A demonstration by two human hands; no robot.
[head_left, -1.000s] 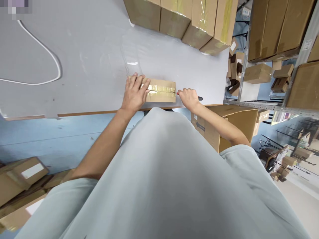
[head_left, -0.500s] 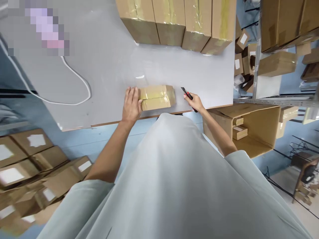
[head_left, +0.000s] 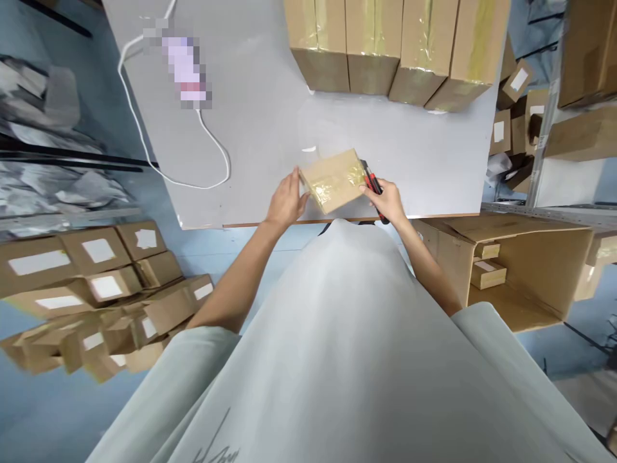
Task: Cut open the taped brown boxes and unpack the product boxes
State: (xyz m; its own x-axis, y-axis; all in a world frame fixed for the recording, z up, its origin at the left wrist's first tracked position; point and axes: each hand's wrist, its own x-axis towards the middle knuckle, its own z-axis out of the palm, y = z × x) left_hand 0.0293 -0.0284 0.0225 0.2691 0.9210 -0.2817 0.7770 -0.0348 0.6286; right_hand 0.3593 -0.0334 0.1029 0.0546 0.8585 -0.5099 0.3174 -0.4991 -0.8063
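Observation:
A small cardboard box [head_left: 335,180] with shiny yellowish tape is held tilted over the front edge of the grey table. My left hand [head_left: 288,199] grips its left end, thumb and fingers at the corner. At the box's right end, my right hand [head_left: 385,199] is closed round a black and red box cutter [head_left: 373,185], with fingertips close against the carton. Whether those fingertips also grip the box is hard to tell. The cutter's tip points away from me, beside the box's right edge.
Several taped cartons [head_left: 376,64] stand along the table's far side. A white cable [head_left: 219,183] loops at the left. An open large carton [head_left: 535,270] with small boxes inside sits at the right, and several labelled boxes [head_left: 101,283] are stacked at lower left.
The small box has been turned and tilted, showing a different face. My right hand, still with the cutter, has come to its right end. The view has shifted left.

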